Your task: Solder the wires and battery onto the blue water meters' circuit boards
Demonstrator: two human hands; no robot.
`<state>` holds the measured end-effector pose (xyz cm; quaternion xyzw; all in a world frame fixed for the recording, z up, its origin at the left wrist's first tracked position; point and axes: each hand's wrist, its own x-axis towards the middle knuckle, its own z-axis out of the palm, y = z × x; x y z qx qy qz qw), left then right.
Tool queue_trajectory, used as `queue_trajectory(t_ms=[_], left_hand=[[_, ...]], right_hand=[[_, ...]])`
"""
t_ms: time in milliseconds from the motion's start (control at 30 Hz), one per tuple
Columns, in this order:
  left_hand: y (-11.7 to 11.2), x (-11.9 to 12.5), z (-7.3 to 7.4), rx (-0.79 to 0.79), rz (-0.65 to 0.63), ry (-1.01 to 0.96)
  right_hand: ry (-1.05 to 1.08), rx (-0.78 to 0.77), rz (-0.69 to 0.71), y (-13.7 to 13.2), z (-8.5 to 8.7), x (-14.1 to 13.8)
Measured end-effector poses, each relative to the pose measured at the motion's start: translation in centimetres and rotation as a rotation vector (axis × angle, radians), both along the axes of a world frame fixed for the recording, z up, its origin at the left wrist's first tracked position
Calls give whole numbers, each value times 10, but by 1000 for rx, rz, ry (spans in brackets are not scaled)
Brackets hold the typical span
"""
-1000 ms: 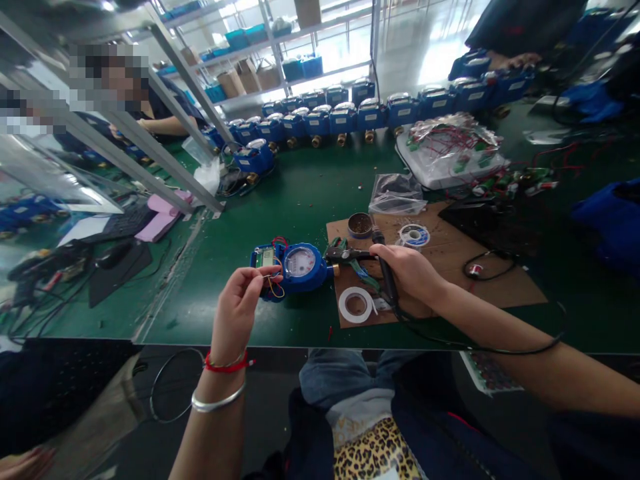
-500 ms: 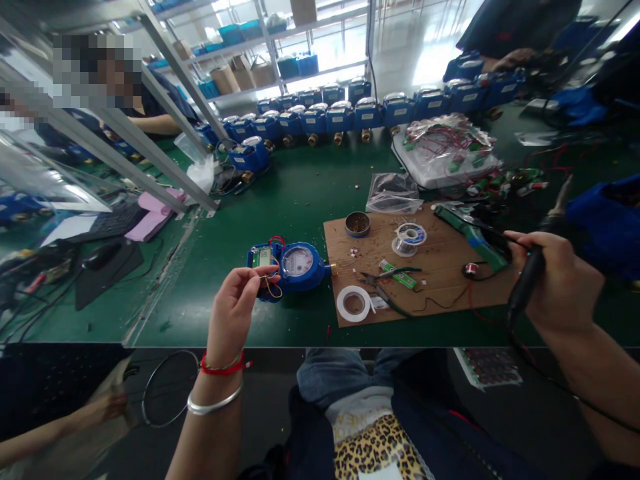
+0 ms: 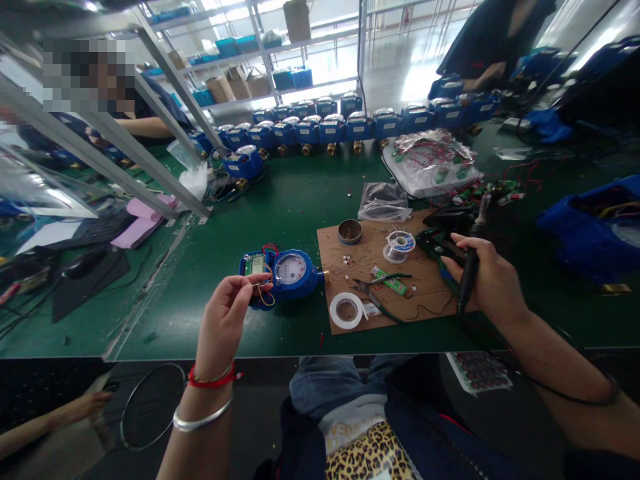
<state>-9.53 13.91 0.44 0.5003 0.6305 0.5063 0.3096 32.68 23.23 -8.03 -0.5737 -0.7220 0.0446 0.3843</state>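
Observation:
A blue water meter (image 3: 285,272) with a round dial lies on the green bench in front of me, thin yellow and red wires trailing from its left end. My left hand (image 3: 226,320) pinches those thin wires (image 3: 260,288) just in front of the meter. My right hand (image 3: 487,280) is wrapped round a black soldering iron (image 3: 471,260), tip pointing up and away, at the right edge of a brown cardboard mat (image 3: 430,293). The iron's cable runs back along my forearm.
On the mat lie a tape roll (image 3: 346,310), a solder spool (image 3: 399,245), a round tin (image 3: 350,231), pliers (image 3: 383,288) and a black stand (image 3: 450,223). A row of blue meters (image 3: 345,123) lines the far edge. A tray of wired boards (image 3: 430,163) sits behind. Other people work at left and back right.
My right hand carried the soldering iron from beside the meter out to the right, then back in to the mat's right edge. My left hand kept its pinch on the wires.

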Motion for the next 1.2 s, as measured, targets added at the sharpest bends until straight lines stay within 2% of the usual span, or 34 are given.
queue_trajectory(t_ms=[100,167,267,333,600,733,867,967,1100,1200], left_hand=[[0,0,0,11,1,-14],[0,-1,-1,9,2,-21],[0,-2,-3,6,-8,-40],[-1,-3,-3,12,-16,-52],[-1,-2,-1,10,-26,-75],[-2,-2,-1,15,-31,-74],[-2,-3,-2,11,-39,-65],[-2,-4,-3,11,-36,-63],[-2,-5,-4,12,-36,-70],[-1,-5,-5,15,-40,-83]], right_hand=[[41,-17,172,22,6,-41],[-18,-25,266,37,5,-65],[-143,-14,329,54,3,-83],[-194,-19,326,61,1,-81],[-226,-19,249,75,-4,-41],[-130,9,223,63,7,-52],[277,-16,204,31,30,-81],[480,-57,265,14,42,-98],[491,-185,427,10,41,-102],[396,-223,444,9,34,-101]])
